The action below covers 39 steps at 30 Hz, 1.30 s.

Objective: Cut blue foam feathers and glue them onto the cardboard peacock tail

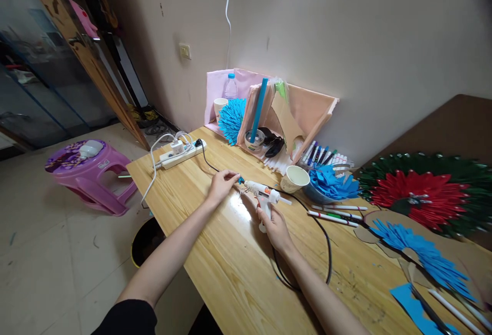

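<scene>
A white glue gun (265, 194) is in my right hand (277, 230), whose fingers wrap round its handle. Its nozzle points left, and a clear glue stick (283, 199) pokes out of its back end. My left hand (223, 186) pinches a small blue paper piece (241, 180) right by the nozzle tip. Whether paper and nozzle touch, I cannot tell. Both hands are over the wooden table (223, 268). The gun's black cord (328, 253) loops across the tabletop to the right.
A power strip (182, 154) lies at the table's far left. Beyond my hands are a paper cup (295, 178), a bowl of blue paper strips (332, 183) and a pink box (315, 99). A blue paper flower (426, 253) on cardboard lies right. A pink stool (88, 176) stands left.
</scene>
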Available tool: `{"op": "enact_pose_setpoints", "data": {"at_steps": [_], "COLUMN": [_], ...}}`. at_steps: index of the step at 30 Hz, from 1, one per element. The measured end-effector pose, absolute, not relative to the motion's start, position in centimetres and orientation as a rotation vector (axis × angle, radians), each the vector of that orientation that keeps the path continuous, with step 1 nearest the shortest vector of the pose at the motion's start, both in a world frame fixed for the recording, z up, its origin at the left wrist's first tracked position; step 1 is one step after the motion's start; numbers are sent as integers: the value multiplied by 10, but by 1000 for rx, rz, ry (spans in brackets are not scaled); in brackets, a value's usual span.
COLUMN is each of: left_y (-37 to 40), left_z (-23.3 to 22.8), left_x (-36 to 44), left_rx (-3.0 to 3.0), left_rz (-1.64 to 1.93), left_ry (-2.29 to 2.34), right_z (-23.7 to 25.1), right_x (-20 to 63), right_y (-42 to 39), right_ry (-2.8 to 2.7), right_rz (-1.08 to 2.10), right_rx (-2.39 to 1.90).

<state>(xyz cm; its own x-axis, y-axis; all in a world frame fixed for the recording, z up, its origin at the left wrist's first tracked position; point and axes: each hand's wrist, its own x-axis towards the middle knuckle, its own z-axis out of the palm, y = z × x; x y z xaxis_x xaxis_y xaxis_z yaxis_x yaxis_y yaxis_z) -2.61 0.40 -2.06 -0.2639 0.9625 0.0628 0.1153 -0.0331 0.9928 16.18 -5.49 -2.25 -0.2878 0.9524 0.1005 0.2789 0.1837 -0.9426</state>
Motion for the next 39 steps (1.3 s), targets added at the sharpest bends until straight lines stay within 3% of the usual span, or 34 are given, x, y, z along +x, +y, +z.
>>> {"op": "enact_pose_setpoints", "data": {"at_steps": [39], "left_y": [2], "left_z": [-17], "left_x": [-27], "left_rx": [1248], "left_rz": [1344], "left_ry": [1504], "right_z": [-23], "right_x": [162], "right_y": [-56], "right_ry": [-1667], "right_rz": [1049], "right_rx": [-1236]}}
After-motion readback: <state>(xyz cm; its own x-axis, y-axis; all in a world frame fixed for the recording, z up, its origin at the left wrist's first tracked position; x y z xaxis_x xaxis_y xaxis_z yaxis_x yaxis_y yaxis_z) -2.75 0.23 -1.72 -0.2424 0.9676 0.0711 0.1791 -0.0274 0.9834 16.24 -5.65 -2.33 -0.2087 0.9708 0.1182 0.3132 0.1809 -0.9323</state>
